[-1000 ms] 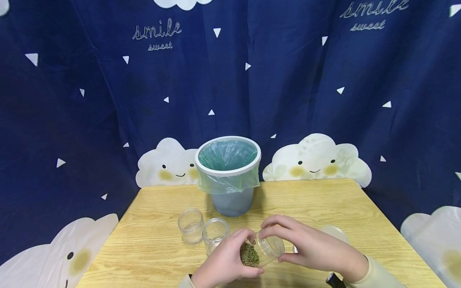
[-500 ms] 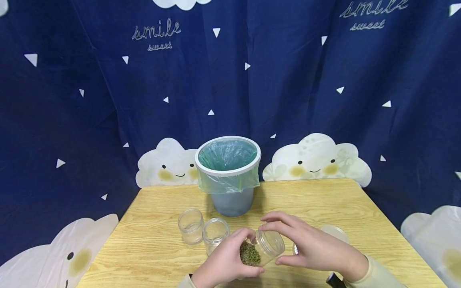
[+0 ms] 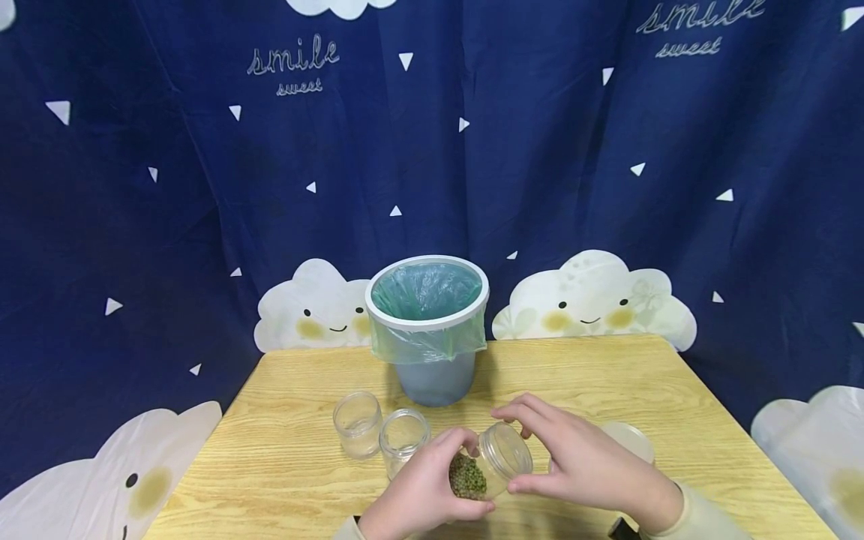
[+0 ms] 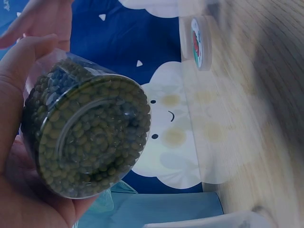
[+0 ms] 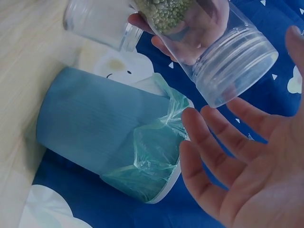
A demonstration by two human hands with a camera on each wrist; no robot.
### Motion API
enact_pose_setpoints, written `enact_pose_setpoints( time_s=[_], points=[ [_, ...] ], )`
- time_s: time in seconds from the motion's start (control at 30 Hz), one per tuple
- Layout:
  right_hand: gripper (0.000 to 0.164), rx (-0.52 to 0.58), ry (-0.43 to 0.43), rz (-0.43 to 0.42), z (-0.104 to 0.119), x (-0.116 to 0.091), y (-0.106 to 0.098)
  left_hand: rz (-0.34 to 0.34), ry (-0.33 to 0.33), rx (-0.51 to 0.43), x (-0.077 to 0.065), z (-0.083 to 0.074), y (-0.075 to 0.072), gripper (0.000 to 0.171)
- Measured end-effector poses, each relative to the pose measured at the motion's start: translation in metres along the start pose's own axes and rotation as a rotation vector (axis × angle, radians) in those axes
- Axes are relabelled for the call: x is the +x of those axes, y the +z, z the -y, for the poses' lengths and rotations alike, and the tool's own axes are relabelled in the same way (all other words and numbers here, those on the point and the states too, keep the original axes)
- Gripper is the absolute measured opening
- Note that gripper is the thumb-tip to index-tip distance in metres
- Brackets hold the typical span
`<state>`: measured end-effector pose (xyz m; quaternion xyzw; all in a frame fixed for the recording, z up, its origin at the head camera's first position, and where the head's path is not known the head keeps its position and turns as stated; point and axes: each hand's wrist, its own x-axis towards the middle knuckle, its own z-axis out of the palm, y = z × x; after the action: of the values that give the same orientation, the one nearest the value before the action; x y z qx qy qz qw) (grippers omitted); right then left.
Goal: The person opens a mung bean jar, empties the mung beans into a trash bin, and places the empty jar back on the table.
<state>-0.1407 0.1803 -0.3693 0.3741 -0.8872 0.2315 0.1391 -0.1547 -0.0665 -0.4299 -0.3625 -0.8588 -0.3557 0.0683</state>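
My left hand (image 3: 421, 487) grips a clear jar (image 4: 90, 137) partly filled with small green beans, apparently mung beans (image 3: 467, 478). The jar is tilted, its clear ridged end (image 5: 237, 66) pointing right; whether a lid covers that end I cannot tell. Around this end, my right hand (image 3: 587, 461) spreads its thumb and fingers. In the right wrist view the fingers (image 5: 209, 142) are loosely bent, with the thumb apart from the jar. One fingertip shows at the jar's edge; contact is unclear.
Two clear containers (image 3: 358, 424) (image 3: 405, 433) stand left of the hands. A blue-grey bin (image 3: 435, 379) with a green liner stands behind them on the wooden table (image 3: 297, 382). A round translucent piece (image 3: 629, 439) lies right; a labelled round container or lid (image 4: 202, 43) shows in the left wrist view.
My right hand has loosened and shifted slightly around the jar's ridged end, its fingers spreading wider. My left hand and the jar have stayed nearly still.
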Motion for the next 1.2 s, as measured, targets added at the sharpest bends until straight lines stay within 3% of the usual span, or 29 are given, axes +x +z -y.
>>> enact_pose_setpoints(
  time_s=[0.33,0.57,0.9,1.0,1.2],
  points=[
    [0.055,0.059,0.005,0.012,0.0,-0.001,0.003,0.021,-0.012,0.0,-0.001,0.0,0.0,0.055],
    [0.062,-0.018,-0.093,0.017,-0.003,-0.001,0.0,0.017,-0.007,0.002,-0.002,0.001,0.0,0.055],
    [0.066,-0.004,-0.263,-0.006,-0.005,0.0,-0.005,0.033,-0.032,-0.005,-0.003,0.001,-0.001,0.054],
    [0.065,0.006,-0.254,-0.016,-0.005,0.0,-0.007,0.031,-0.038,-0.012,-0.003,0.001,-0.002,0.055],
    [0.062,-0.012,-0.096,-0.033,-0.006,-0.001,-0.01,-0.006,-0.083,-0.034,-0.003,0.002,-0.002,0.055]
  ],
)
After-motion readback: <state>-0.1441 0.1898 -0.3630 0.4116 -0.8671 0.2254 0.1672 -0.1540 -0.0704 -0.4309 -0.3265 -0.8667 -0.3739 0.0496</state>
